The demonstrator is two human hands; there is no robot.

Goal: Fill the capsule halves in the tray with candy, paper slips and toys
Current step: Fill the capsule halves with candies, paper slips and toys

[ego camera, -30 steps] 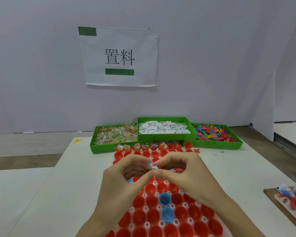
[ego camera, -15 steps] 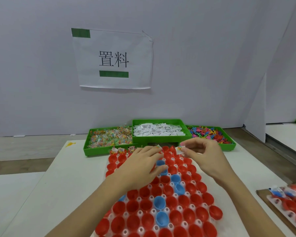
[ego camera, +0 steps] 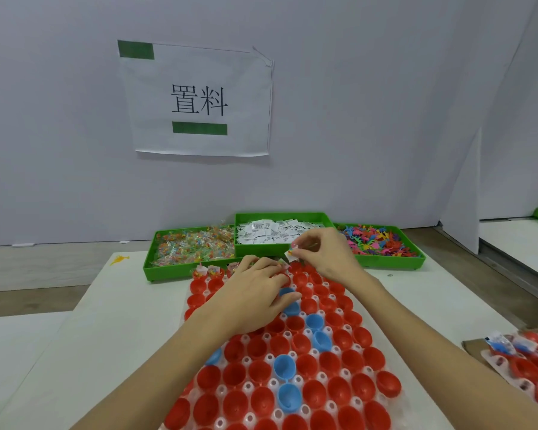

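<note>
A clear tray (ego camera: 246,338) of red capsule halves (ego camera: 342,339), with a few blue capsule halves (ego camera: 284,366) among them, lies on the white table. The far-left cups of its back row hold candy packets (ego camera: 207,270). My left hand (ego camera: 255,294) reaches over the back rows, its fingertips pinching a small wrapped candy packet (ego camera: 281,262) at a cup in the back row. My right hand (ego camera: 323,254) hovers just right of it and pinches another small candy packet (ego camera: 292,253) above the back row.
Three green bins stand behind the tray: candy bin (ego camera: 149,268) on the left, paper slips bin (ego camera: 280,217) in the middle, toys bin (ego camera: 416,259) on the right. A board with filled capsules (ego camera: 528,364) lies at the right edge. A paper sign (ego camera: 199,100) hangs on the wall.
Both hands have moved apart and away from me, from the middle of the tray to its back row. Each hand now pinches its own packet there.
</note>
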